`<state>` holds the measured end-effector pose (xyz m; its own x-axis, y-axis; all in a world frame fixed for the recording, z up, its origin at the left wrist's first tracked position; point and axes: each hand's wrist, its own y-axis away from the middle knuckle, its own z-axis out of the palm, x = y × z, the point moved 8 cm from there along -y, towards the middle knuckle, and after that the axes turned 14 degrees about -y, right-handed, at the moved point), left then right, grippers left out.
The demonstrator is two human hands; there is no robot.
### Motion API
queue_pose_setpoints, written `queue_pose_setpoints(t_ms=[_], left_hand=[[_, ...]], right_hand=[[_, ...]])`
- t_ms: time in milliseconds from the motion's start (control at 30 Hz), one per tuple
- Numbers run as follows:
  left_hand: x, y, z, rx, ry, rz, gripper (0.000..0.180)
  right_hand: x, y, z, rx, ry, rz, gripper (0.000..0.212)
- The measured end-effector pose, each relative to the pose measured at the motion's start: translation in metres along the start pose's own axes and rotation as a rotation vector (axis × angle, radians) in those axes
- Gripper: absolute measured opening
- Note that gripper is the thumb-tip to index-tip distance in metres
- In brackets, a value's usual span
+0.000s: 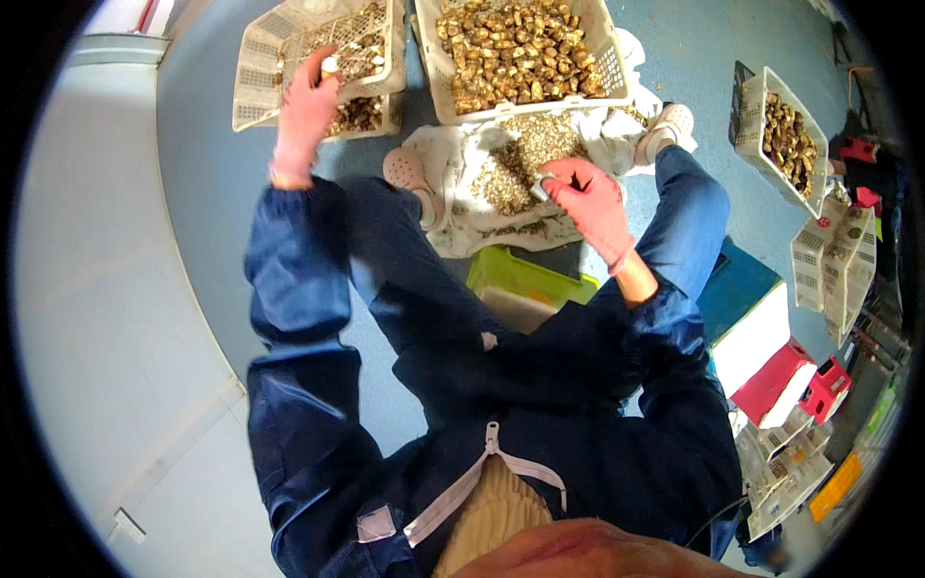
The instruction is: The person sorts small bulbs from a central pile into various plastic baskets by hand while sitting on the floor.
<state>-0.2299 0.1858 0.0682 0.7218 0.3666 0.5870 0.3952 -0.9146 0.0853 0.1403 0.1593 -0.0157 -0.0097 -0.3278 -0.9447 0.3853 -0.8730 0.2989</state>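
My left hand (306, 116), in a pink glove, reaches over the stacked white crates at the upper left. A pale, cut mushroom (330, 65) is pinched at its fingertips. Above the white cloth (453, 197) between my feet, my right hand (592, 204), also gloved in pink, is closed on a small knife (541, 187); only a short shiny metal part shows. Brown and cream trimmings (525, 164) lie heaped on that cloth. Straight ahead stands a white crate (540, 109) full of brown, untrimmed-looking mushrooms (520, 48).
The upper-left white crate (258, 72) holds mushrooms, with another beneath it. A green tub (530, 275) sits between my legs. To the right are another crate of mushrooms (790, 144), nested white crates (833, 255) and red stools (776, 380). A pale wall (106, 289) runs along the left.
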Motion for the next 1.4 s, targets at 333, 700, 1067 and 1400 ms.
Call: queue_pose_setpoints(t_ms=[333,700,1067,1400], left_hand=[[0.071,-0.110,0.289,-0.544,-0.519,0.240,0.048],[0.059,-0.095,0.302,-0.375,-0.063,0.298,0.030],[0.147,0.097,0.167,-0.385,0.256,0.728,0.027],[0.109,0.152,0.176,-0.453,0.714,0.046,0.034]], right_hand=[[-0.009,0.002,-0.014,0.105,-0.138,0.100,0.019],[-0.032,0.004,-0.039,0.255,-0.176,-0.014,0.019],[-0.014,-0.019,-0.019,0.093,-0.756,-0.058,0.026],[0.043,0.007,0.016,-0.091,-1.255,0.291,0.025]])
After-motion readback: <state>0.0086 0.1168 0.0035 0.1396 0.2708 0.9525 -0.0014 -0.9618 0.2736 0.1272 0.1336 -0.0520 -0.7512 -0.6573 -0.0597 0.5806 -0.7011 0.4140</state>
